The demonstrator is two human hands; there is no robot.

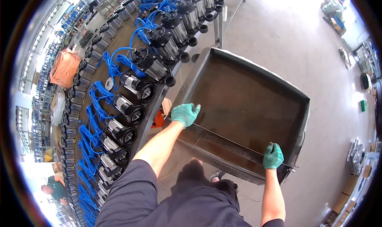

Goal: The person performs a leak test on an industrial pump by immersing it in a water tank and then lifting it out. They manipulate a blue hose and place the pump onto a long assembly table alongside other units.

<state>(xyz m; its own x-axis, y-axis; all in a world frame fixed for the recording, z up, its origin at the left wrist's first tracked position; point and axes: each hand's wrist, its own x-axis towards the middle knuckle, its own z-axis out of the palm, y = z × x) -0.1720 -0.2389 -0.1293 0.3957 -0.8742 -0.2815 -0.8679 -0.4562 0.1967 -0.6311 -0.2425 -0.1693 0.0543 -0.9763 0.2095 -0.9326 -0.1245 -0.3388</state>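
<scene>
In front of me is a wide, dark metal trough (258,64) with a brown inside that may be shallow liquid. A thin metal bar (230,140) crosses its near part, above a narrow compartment. My left hand (186,115), in a green glove, is closed at the bar's left end, by the trough's left side. Farther right, my right hand (273,157), gloved in green too, makes a fist around the bar near its right end. The fingertips of both hands are partly hidden.
To the left, a long bench carries rows of steel submersible pumps (159,70) with coiled blue cables (101,96). An orange bundle (65,68) lies beyond them. Another person (55,189) is at the far lower left. Cardboard boxes (346,193) line the right side.
</scene>
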